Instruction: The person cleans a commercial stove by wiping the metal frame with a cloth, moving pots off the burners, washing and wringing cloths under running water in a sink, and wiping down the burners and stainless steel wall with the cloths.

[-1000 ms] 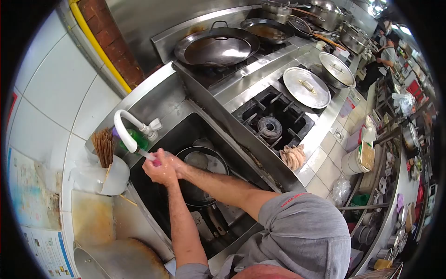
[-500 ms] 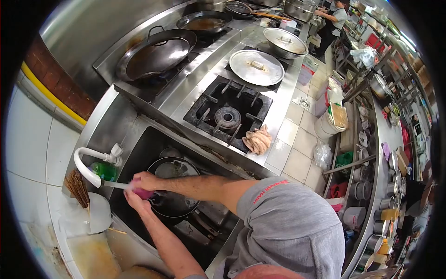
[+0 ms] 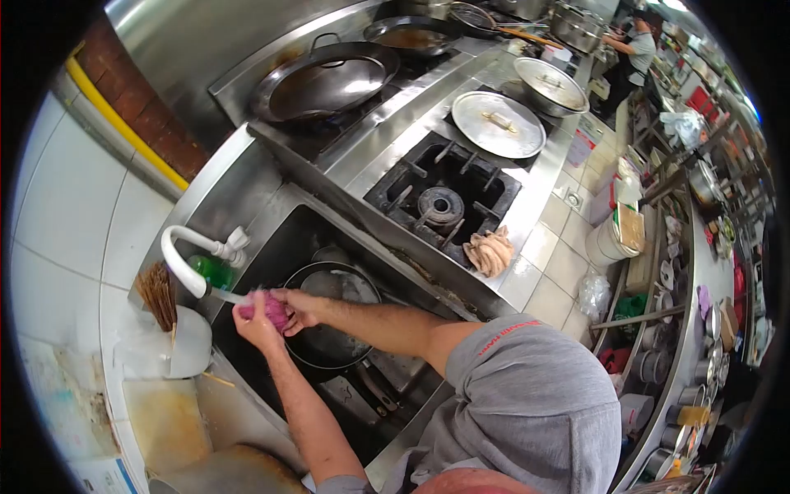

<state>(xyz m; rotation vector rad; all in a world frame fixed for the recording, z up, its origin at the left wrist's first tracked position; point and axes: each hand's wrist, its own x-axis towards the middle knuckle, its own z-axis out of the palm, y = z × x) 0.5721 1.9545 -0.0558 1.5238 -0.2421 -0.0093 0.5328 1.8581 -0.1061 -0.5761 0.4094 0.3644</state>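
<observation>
Both my hands are over the sink [image 3: 284, 235] under the white curved faucet [image 3: 174, 253], whose water stream reaches a pink scrubbing pad. My left hand [image 3: 258, 331] grips the pink scrubbing pad [image 3: 273, 306] from the left and below. On the pad's other side, my right hand [image 3: 304, 314] closes around it; some fingers are hidden. Below the hands a dark frying pan [image 3: 350, 290] lies in the sink with water in it. Its black handle [image 3: 377, 387] points toward me, alongside another dark handle.
A green bottle [image 3: 211, 271] stands behind the faucet. Left of the sink, a bristle brush [image 3: 156, 295] rests in a white container [image 3: 190, 342]. Beyond the sink are a gas burner [image 3: 440, 206], a crumpled cloth [image 3: 489, 251], lidded pans and woks. A co-worker [image 3: 638, 58] stands far off.
The camera view has shifted, moving the scene rightward. My hands have changed their hold on the pink pad; more of it shows, and my left fingers now lie over it.
</observation>
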